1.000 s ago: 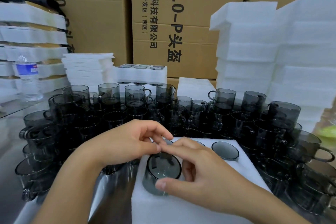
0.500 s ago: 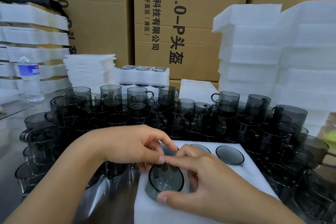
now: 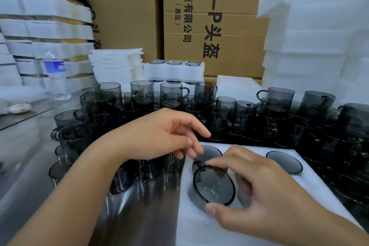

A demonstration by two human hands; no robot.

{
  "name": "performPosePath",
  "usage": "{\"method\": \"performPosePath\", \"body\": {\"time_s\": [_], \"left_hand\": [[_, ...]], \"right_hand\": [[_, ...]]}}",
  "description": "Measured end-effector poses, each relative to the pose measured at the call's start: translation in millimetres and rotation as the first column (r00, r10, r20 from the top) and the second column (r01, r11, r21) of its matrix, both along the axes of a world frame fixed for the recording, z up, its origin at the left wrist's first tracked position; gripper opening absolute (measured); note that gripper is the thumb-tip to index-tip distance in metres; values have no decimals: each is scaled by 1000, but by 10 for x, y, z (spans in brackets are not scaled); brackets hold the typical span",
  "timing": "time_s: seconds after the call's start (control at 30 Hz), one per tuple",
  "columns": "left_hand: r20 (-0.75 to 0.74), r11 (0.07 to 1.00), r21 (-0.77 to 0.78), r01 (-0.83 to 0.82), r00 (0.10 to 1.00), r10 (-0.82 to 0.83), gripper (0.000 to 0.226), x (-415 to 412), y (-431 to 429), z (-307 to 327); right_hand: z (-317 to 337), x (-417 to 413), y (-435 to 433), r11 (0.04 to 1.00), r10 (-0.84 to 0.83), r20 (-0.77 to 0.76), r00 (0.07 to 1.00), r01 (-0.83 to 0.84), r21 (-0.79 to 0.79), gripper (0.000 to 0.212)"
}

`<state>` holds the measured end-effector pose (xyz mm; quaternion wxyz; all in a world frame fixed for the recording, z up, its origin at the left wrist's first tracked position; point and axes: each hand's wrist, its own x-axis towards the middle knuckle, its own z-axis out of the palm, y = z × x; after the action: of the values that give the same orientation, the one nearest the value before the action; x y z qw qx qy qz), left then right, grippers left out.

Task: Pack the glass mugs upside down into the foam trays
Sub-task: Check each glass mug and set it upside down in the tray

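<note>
Seating mug (image 3: 213, 185): base up, it sits in the near-left pocket of the foam tray (image 3: 249, 231), a little proud, handle (image 3: 196, 166) pointing far-left.
Right hand (image 3: 265, 195): your thumb and forefinger still span its base rim.
Left hand (image 3: 159, 138): your fingers have lifted clear and are loose, holding nothing.
Meaning: you probably need one last press.

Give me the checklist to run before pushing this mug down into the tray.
1. Mug upside down, base up: ok.
2. Right hand grips the mug between thumb and finger: ok.
3. Mug flush in the foam tray like the seated mug beside it: not ok, it stands proud and tilted.
4. Handle lined up with its cut-out: cannot tell.
5. Left hand fingertips clear of the handle: not ok, they are right at it.
</note>
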<state>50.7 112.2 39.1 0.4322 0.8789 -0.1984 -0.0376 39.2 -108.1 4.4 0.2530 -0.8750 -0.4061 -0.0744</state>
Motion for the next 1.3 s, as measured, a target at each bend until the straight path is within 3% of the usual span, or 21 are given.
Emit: {"method": "performPosePath", "body": {"time_s": [0.13,0.37,0.53,1.07,1.3], "left_hand": [[-23,999,33,14,1000,-13,25,13,-29,-16],[-120,989,137,52,992,-36,24,-5,-7,-29],[-85,976,215,47,996,-29,20,12,-94,-76],[0,965,261,-2,1000,2,16,-28,-143,-107],[145,937,328,-122,986,77,19,-187,-227,-143]], "right_hand": [[-5,11,8,1000,8,-23,1000,-8,-21,55],[2,46,18,977,27,-85,996,-45,-211,61],[29,59,0,966,8,-114,993,-37,-258,62],[-31,147,4,992,27,-117,993,-41,-122,60],[-20,122,4,996,29,-121,992,-39,-75,49]]}}
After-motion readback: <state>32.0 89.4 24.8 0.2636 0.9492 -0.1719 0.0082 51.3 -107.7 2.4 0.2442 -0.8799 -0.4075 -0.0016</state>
